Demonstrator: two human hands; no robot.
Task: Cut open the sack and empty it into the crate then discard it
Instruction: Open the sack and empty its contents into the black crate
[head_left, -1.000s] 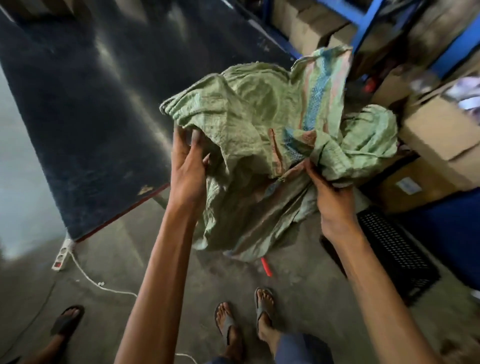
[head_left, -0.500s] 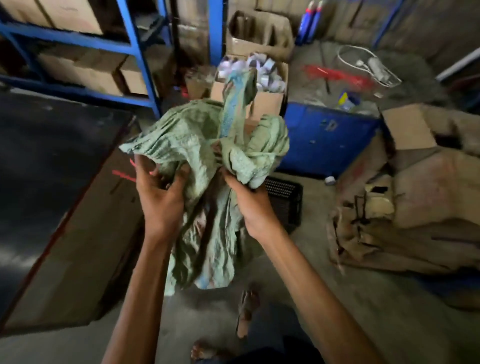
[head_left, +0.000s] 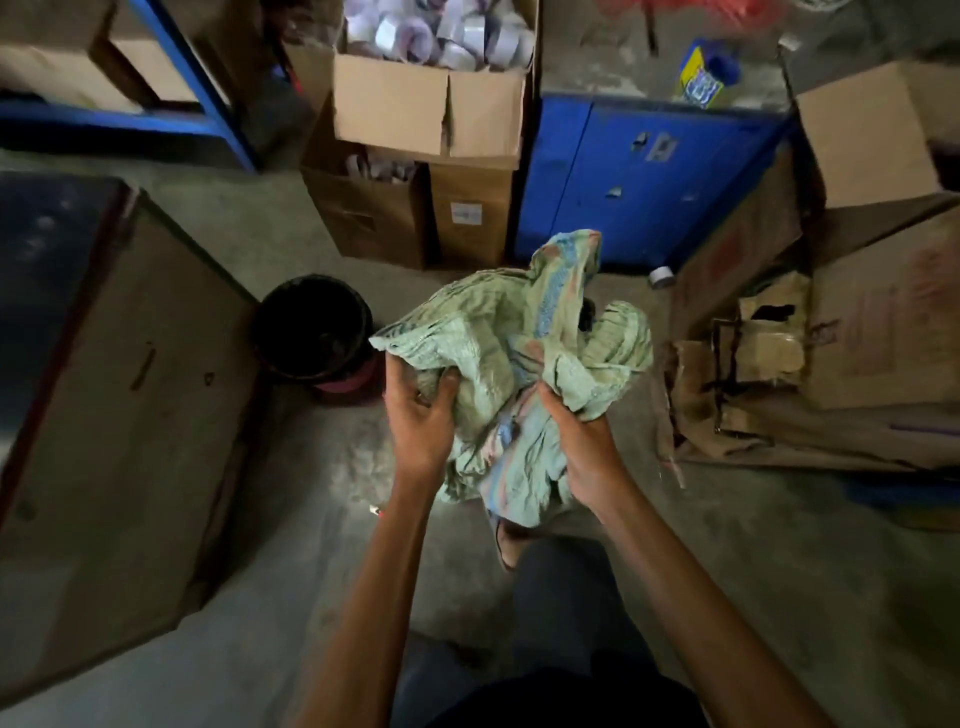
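A limp, crumpled green woven sack (head_left: 498, 343) with blue and pink stripes hangs bunched between both hands at mid-frame. My left hand (head_left: 418, 415) grips its left side from below, fingers curled into the cloth. My right hand (head_left: 582, 444) clutches the right side of the bundle. The sack looks flat and slack. A dark round bin (head_left: 314, 332) stands on the floor just left of the sack. The crate is not in view.
A large brown table top (head_left: 114, 395) fills the left. Stacked cardboard boxes (head_left: 431, 109) and a blue cabinet (head_left: 644, 176) stand ahead. Flattened cardboard (head_left: 857, 322) lies at the right. A blue shelf frame (head_left: 171, 67) is at upper left. My feet stand on bare concrete below.
The view has swung right and down from the dark mat to the boxes and bin. Both hands have crumpled the sack into a tighter bundle. The black crate has left the view.
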